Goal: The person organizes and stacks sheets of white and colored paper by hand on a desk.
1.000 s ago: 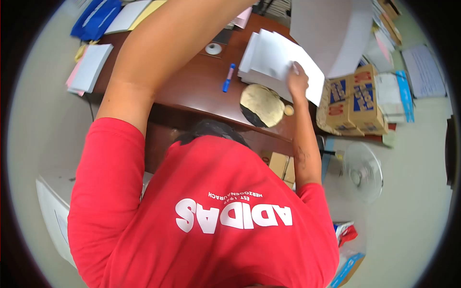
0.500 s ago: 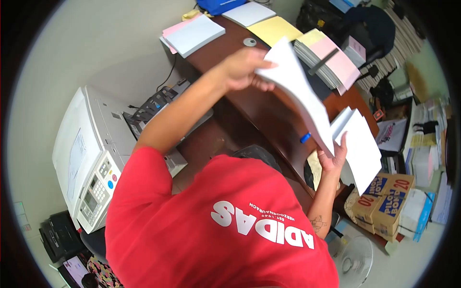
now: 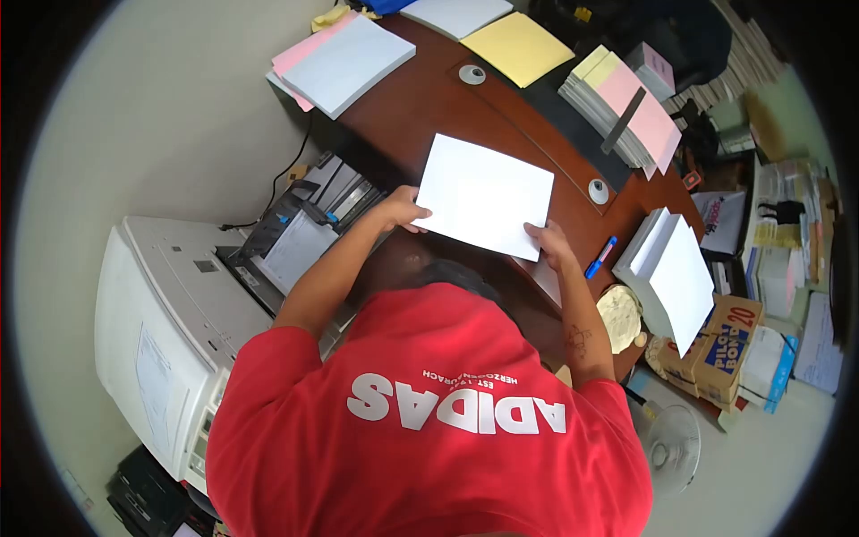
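A stack of white paper (image 3: 488, 192) is held out level over the near edge of the brown desk (image 3: 385, 107). My left hand (image 3: 403, 211) is closed on its left edge, thumb on top and fingers beneath. At the lower right corner my right hand (image 3: 549, 242) pinches the same stack, thumb on the top sheet. A blue marker (image 3: 601, 257) lies on the desk to the right of that hand. Beyond it stands a thick pile of white paper (image 3: 667, 273), its upper sheets fanned and overhanging.
Left of me is a white copier (image 3: 161, 331) with an open paper tray (image 3: 300, 246). Further back lie a white and pink paper pile (image 3: 349, 63), a yellow pile (image 3: 516, 46) and a pink-topped pile (image 3: 640, 116). Cardboard boxes (image 3: 716, 349) and a fan (image 3: 671, 438) stand at right.
Both hands have come closer together, toward my body. The paper, bent and slanted between them before, is now flat. My right hand has moved left, away from the thick white pile.
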A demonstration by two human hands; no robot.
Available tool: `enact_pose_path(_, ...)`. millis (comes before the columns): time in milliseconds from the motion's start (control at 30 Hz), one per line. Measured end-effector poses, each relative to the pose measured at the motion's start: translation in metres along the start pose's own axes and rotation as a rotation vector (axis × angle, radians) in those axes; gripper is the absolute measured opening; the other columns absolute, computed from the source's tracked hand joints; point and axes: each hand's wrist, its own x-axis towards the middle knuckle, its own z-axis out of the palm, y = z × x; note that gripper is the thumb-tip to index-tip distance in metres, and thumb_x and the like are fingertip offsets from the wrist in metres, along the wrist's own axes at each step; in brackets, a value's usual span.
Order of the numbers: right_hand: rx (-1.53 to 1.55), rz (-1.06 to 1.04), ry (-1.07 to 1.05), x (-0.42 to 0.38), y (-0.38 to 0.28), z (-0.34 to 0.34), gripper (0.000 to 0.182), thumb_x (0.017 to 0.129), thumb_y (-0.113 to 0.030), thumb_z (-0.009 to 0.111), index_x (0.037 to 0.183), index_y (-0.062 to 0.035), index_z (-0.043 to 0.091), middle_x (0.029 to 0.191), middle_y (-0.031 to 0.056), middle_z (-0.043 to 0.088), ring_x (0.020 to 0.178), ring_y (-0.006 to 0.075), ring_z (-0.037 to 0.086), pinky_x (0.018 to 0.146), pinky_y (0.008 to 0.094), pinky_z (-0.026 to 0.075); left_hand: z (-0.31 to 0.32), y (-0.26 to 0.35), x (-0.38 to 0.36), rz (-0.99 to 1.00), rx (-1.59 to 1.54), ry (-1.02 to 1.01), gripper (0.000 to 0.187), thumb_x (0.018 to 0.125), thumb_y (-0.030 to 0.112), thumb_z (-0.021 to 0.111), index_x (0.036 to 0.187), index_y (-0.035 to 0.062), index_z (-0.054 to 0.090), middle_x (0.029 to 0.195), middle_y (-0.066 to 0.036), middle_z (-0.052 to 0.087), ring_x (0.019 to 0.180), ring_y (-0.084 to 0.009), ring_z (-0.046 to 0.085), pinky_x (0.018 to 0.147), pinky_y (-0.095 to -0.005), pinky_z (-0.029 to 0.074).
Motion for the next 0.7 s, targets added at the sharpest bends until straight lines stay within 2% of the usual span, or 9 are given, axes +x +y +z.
enact_pose_path(100,-0.206,-0.26,0.049,0.0,0.007,0.009,0.049,0.085,-0.014,0.071,0.124,0.0048,0.048,0.112,0.0165,0.065,0.098,0.0282,0.065,0.085,0.0411,0.053,-0.018,-0.013,0.014,-0.058,-0.002,-0.012,0.048,0.088,0.012,0.069,0.131,-0.001,0.052,0.115,-0.015,0.066,0.102,-0.0282,0.067,0.083,-0.0438,0.057)
enact_pose_path(167,-0.502,-0.292,0.164,-0.017,0.004,0.025,0.05,0.084,-0.014,0.073,0.124,0.0039,0.048,0.109,0.016,0.066,0.096,0.0275,0.066,0.083,0.0404,0.053,-0.021,-0.014,0.036,-0.122,-0.779,-0.181,0.05,0.086,0.013,0.071,0.129,-0.0055,0.053,0.117,-0.016,0.066,0.105,-0.0284,0.066,0.088,-0.0412,0.055)
enact_pose_path(233,-0.81,-0.326,0.29,-0.025,-0.002,0.026,0.052,0.083,-0.014,0.074,0.123,0.003,0.048,0.106,0.0155,0.067,0.093,0.0267,0.066,0.081,0.0397,0.053,-0.004,-0.006,0.04,-0.107,-0.674,-0.068,0.05,0.088,0.016,0.07,0.127,-0.0098,0.053,0.115,-0.016,0.067,0.101,-0.0277,0.067,0.089,-0.039,0.053)
enact_pose_path(333,-0.553,-0.642,0.191,0.002,0.001,0.016,0.045,0.084,-0.015,0.073,0.12,0.0025,0.052,0.1,0.0145,0.069,0.085,0.0294,0.069,0.075,0.0406,0.055,-0.001,-0.022,0.039,0.317,0.285,0.313,0.051,0.09,0.021,0.068,0.13,-0.0054,0.051,0.094,-0.019,0.071,0.087,-0.0311,0.07,0.08,-0.0405,0.054)
enact_pose_path(400,-0.002,-0.077,0.005,0.009,-0.042,0.022,0.044,0.086,-0.016,0.071,0.12,0.0065,0.054,0.106,0.0176,0.068,0.093,0.0274,0.068,0.082,0.0385,0.055,0.002,-0.009,0.019,0.349,0.601,0.383,0.048,0.088,0.022,0.071,0.125,-0.0041,0.056,0.096,-0.02,0.071,0.089,-0.0301,0.07,0.08,-0.0394,0.054)
enact_pose_path(500,0.11,0.124,-0.109,0.047,-0.054,0.014,0.047,0.085,-0.015,0.071,0.124,0.0048,0.054,0.106,0.0184,0.068,0.094,0.0275,0.068,0.083,0.0388,0.055,-0.007,-0.005,0.027,0.396,0.891,0.436,0.045,0.086,0.023,0.073,0.122,-0.0009,0.06,0.099,-0.022,0.071,0.093,-0.0287,0.07,0.08,-0.0392,0.054)
enact_pose_path(567,-0.42,-0.568,0.09,0.046,-0.051,0.019,0.05,0.083,-0.011,0.07,0.128,0.0005,0.051,0.11,0.018,0.068,0.096,0.0273,0.068,0.083,0.0401,0.054,-0.022,-0.005,0.045,0.444,0.389,0.31,0.061,0.089,0.033,0.071,0.134,-0.0027,0.049,0.113,-0.019,0.068,0.106,-0.0301,0.066,0.089,-0.0409,0.052)
enact_pose_path(600,-0.804,-0.526,0.118,0.036,-0.061,0.018,0.059,0.079,-0.01,0.072,0.133,-0.0037,0.048,0.11,0.0177,0.068,0.098,0.0262,0.068,0.085,0.0383,0.053,-0.025,0.015,0.046,0.077,0.004,0.198,0.059,0.093,0.035,0.066,0.133,-0.0047,0.05,0.121,-0.02,0.064,0.112,-0.0307,0.062,0.094,-0.0426,0.05)
enact_pose_path(700,-0.956,-0.758,0.142,0.065,-0.049,0.013,0.062,0.081,-0.015,0.074,0.134,-0.0017,0.045,0.107,0.017,0.069,0.099,0.0268,0.067,0.085,0.037,0.053,-0.035,0.029,0.069,-0.061,-0.625,0.105,0.057,0.094,0.038,0.064,0.129,-0.0068,0.054,0.125,-0.02,0.062,0.115,-0.0311,0.06,0.096,-0.0436,0.048)
